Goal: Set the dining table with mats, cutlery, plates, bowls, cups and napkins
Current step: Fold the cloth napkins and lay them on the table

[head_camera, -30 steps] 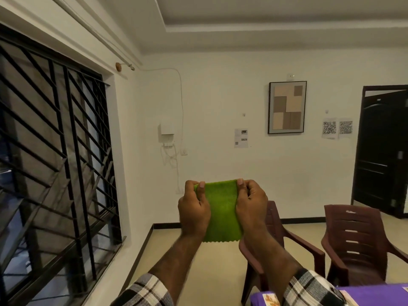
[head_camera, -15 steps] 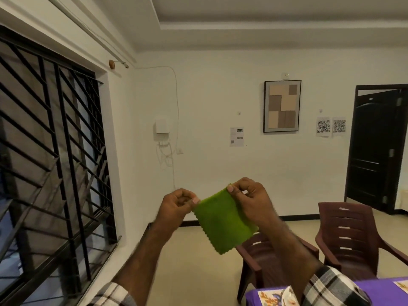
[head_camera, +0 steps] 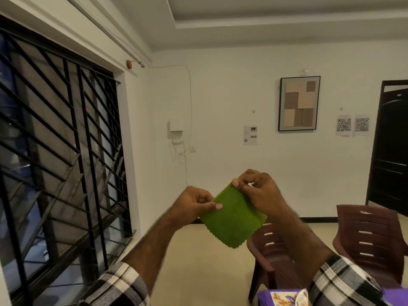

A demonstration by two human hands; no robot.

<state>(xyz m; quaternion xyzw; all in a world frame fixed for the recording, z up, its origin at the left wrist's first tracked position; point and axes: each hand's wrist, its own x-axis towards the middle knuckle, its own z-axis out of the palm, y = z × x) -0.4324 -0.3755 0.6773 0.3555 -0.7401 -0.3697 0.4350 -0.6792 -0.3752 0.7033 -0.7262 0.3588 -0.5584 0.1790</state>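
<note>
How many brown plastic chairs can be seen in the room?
2. One chair stands just behind the green napkin; the other chair is at the right edge. More may be out of view.

Small green square cloth napkin with zigzag-cut edge, held up in the air in front of me, tilted diamond-wise. I pinch its left corner and top corner; bottom corner hangs free.

Dim indoor light, wide-angle edge distortion
</note>
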